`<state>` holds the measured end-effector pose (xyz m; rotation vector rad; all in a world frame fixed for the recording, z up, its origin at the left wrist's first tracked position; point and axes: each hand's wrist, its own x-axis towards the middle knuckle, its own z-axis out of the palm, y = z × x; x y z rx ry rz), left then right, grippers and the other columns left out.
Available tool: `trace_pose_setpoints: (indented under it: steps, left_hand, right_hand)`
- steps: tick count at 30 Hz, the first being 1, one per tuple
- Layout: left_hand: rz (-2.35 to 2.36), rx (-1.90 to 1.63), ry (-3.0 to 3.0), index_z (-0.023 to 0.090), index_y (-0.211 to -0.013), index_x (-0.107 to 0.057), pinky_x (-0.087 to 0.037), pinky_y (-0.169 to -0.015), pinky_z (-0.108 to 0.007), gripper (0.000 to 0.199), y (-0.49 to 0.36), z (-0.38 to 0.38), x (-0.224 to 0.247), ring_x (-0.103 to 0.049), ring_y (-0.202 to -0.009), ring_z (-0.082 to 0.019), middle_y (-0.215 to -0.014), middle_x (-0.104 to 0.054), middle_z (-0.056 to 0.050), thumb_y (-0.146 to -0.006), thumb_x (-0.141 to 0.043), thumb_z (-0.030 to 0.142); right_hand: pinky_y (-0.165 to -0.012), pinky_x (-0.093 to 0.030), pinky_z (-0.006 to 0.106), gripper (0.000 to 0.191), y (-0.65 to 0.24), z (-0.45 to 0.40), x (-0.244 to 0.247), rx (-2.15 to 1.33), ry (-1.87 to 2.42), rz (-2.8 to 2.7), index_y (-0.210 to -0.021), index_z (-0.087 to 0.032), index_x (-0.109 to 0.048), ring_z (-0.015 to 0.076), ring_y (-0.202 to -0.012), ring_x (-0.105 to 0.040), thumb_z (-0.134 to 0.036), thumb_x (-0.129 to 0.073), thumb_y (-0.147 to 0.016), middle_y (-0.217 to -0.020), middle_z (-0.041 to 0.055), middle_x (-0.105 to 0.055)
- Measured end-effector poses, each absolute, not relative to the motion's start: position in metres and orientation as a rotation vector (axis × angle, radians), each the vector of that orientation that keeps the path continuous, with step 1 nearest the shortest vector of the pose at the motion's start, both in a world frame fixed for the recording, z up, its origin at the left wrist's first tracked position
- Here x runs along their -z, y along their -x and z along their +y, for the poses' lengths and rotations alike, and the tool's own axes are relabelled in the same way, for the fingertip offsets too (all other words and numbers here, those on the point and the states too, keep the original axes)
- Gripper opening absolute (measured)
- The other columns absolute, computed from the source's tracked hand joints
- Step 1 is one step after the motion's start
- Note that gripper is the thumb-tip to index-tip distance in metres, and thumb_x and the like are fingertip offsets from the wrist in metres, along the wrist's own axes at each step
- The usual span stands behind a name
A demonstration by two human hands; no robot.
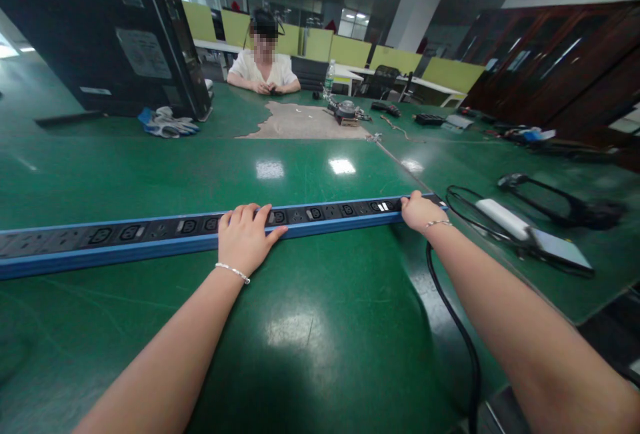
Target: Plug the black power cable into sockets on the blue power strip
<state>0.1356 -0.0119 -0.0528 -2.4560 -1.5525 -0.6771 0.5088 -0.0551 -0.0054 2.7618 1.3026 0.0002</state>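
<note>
A long blue-edged power strip (313,214) with a row of black sockets lies across the green tabletop, running out of view on the left. My left hand (245,231) grips it from above near the middle, fingers over the far edge and thumb stretched out along the near side. Close to the strip's right end, my right hand (417,211) is closed around it, with the fingertips partly hidden. A black cable (453,314) hangs down beneath my right forearm past the table edge.
A black computer case (135,41) stands at the back left, with gloves (167,122) beside it. A co-worker (265,64) sits across the table near a water bottle (330,77). On the right lie a white adapter (503,217), cords and a black frame-like tool (560,204).
</note>
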Motion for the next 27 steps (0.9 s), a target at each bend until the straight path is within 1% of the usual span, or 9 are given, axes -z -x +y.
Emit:
trace_pose_setpoints:
  steps: [7,13,16,19,20,22,25,27]
  left_hand:
    - [-1.524,0.683,2.439,0.022,-0.121,-0.054,-0.032,-0.092,-0.043,0.054,-0.134,-0.010,0.055,-0.048,-0.111,-0.029,-0.117,-0.059,-0.012,-0.085,-0.037,0.058]
    - [-1.533,0.667,2.434,0.022,-0.123,-0.053,-0.031,-0.092,-0.044,0.056,-0.134,-0.011,0.054,-0.048,-0.111,-0.030,-0.118,-0.059,-0.012,-0.085,-0.037,0.059]
    - [-1.535,0.645,2.444,0.022,-0.122,-0.053,-0.031,-0.092,-0.043,0.056,-0.135,-0.011,0.053,-0.047,-0.111,-0.030,-0.118,-0.058,-0.012,-0.085,-0.036,0.060]
    - [-1.540,0.641,2.464,0.022,-0.122,-0.054,-0.030,-0.093,-0.043,0.056,-0.135,-0.010,0.053,-0.047,-0.112,-0.030,-0.118,-0.058,-0.012,-0.084,-0.038,0.060]
    - [-1.548,0.646,2.465,0.022,-0.122,-0.054,-0.030,-0.093,-0.043,0.056,-0.135,-0.010,0.053,-0.046,-0.112,-0.030,-0.118,-0.058,-0.012,-0.084,-0.039,0.060]
    - [-1.564,0.662,2.460,0.021,-0.122,-0.054,-0.029,-0.094,-0.043,0.056,-0.135,-0.010,0.053,-0.046,-0.113,-0.030,-0.119,-0.057,-0.012,-0.083,-0.039,0.060]
    - [-1.558,0.688,2.462,0.021,-0.122,-0.054,-0.029,-0.094,-0.043,0.056,-0.135,-0.010,0.054,-0.046,-0.113,-0.030,-0.119,-0.057,-0.012,-0.083,-0.040,0.059]
    - [-1.546,0.693,2.466,0.021,-0.122,-0.054,-0.029,-0.094,-0.043,0.056,-0.135,-0.011,0.054,-0.047,-0.113,-0.030,-0.119,-0.057,-0.012,-0.083,-0.040,0.060]
  right_hand:
    - [-0.084,-0.043,0.040,0.046,-0.505,-0.060,-0.001,0.027,-2.797,1.302,-0.111,-0.008,-0.045,0.0286,-0.100,-0.061,-0.042,-0.020,-0.093,-0.105,0.0238,-0.062]
    - [-0.082,-0.042,0.040,0.047,-0.499,-0.063,0.000,0.020,-2.799,1.306,-0.110,-0.007,-0.047,0.0299,-0.098,-0.061,-0.042,-0.022,-0.093,-0.102,0.0239,-0.063]
    - [-0.078,-0.042,0.037,0.047,-0.501,-0.063,-0.032,-0.096,-2.859,1.250,-0.111,-0.007,-0.048,0.0301,-0.095,-0.061,-0.042,-0.023,-0.093,-0.101,0.0246,-0.062]
    - [-0.072,-0.040,0.034,0.053,-0.515,-0.059,-0.084,-0.449,-2.966,1.227,-0.111,-0.006,-0.049,0.0296,-0.096,-0.059,-0.042,-0.016,-0.094,-0.107,0.0275,-0.059]
    - [-0.071,-0.039,0.033,0.054,-0.522,-0.057,-0.097,-0.453,-2.926,1.266,-0.108,-0.005,-0.052,0.0292,-0.097,-0.058,-0.043,-0.017,-0.094,-0.109,0.0286,-0.058]
    - [-0.069,-0.036,0.031,0.050,-0.532,-0.053,-0.110,-0.327,-2.805,1.353,-0.101,-0.003,-0.056,0.0277,-0.099,-0.057,-0.040,-0.023,-0.094,-0.109,0.0292,-0.057]
    - [-0.067,-0.035,0.029,0.043,-0.539,-0.052,-0.089,-0.125,-2.686,1.430,-0.098,-0.005,-0.058,0.0256,-0.094,-0.058,-0.039,-0.032,-0.092,-0.106,0.0262,-0.060]
    - [-0.064,-0.035,0.029,0.041,-0.541,-0.056,-0.063,-0.112,-2.682,1.448,-0.092,-0.007,-0.059,0.0252,-0.086,-0.060,-0.038,-0.032,-0.092,-0.097,0.0254,-0.063]
